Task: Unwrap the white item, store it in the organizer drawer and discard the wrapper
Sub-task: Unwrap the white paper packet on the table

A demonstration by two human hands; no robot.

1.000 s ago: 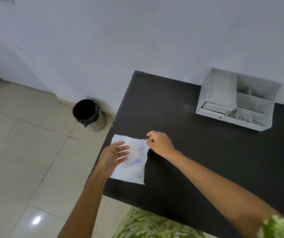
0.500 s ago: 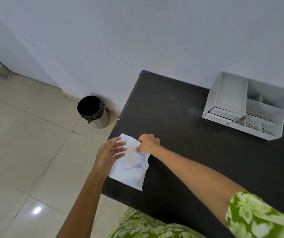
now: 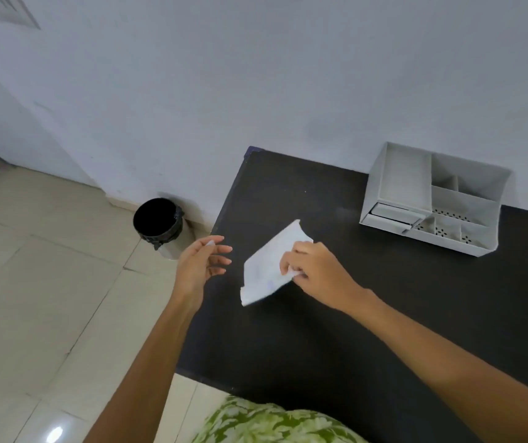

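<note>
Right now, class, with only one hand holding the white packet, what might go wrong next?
1. The right hand pinches just one edge of the white packet, so it may slip onto the table.
2. The bin stands on the floor beyond the table's edge; a tossed wrapper might miss.
3. The organizer drawer looks barely open.

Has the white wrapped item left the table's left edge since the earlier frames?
Yes. The white item, pinched by the right hand, is lifted and shifted rightward from the table edge, towards the organizer.
</note>
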